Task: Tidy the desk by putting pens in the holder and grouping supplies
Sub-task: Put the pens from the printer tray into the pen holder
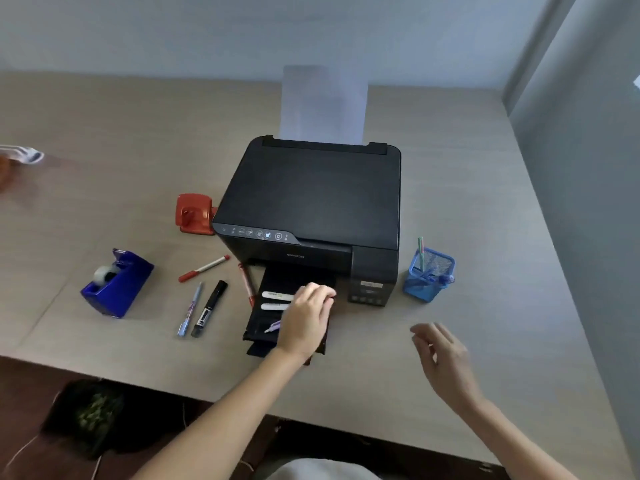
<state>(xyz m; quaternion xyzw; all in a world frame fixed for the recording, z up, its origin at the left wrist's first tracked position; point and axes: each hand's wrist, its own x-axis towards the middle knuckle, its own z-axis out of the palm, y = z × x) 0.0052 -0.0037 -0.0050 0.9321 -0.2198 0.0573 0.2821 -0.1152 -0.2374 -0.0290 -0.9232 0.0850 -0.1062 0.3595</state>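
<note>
The left hand (306, 315) reaches over the printer tray (258, 329) among white pens (277, 295); its grip cannot be told. The right hand (441, 358) hovers released near the blue holder (429, 277).

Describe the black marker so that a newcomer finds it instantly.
Start at the black printer mid-desk, then look left of its output tray. The thick black marker lies beside a slim blue pen; it alone is black, and the fattest.
</note>
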